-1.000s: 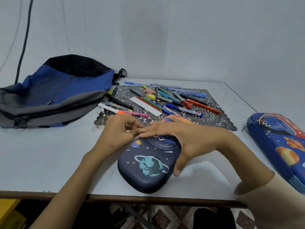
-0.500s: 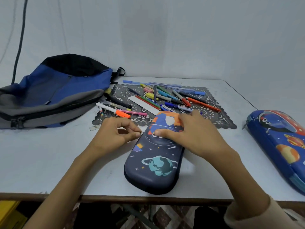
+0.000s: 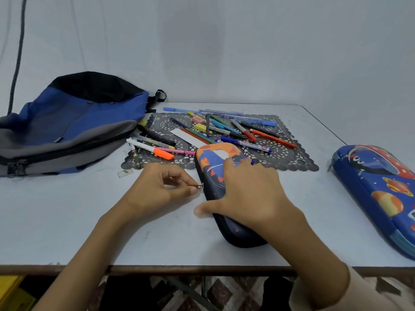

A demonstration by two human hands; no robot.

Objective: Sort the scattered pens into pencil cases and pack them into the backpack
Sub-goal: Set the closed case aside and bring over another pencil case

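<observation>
Far to the left of the dark pencil case, a blue, grey and black backpack lies on its side on the table, its zipper closed as far as can be seen.

Just left of the case, the left forearm reaches in from the near edge of the table. The left hand is turned with its knuckles up. Its thumb and forefinger pinch the small metal zipper pull at the case's left edge, and the other fingers are curled loosely into the palm.

The case lies flat on the table with its long side pointing away from the person. Its far end, printed in orange and blue, overlaps the near edge of a dark lace mat.

The right hand rests palm down on top of the case and covers most of its middle. Its fingers are fairly straight, close together and pointed at the far end. The thumb is spread wide to the left, past the case's near left edge. The right forearm comes in from the lower right, with a pale sleeve at the wrist.

Behind the case, the scattered pens and markers lie in a loose heap on the mat.

Well to the right of the case, a blue pencil case with planets and a rocket lies closed at the table's right edge.
</observation>
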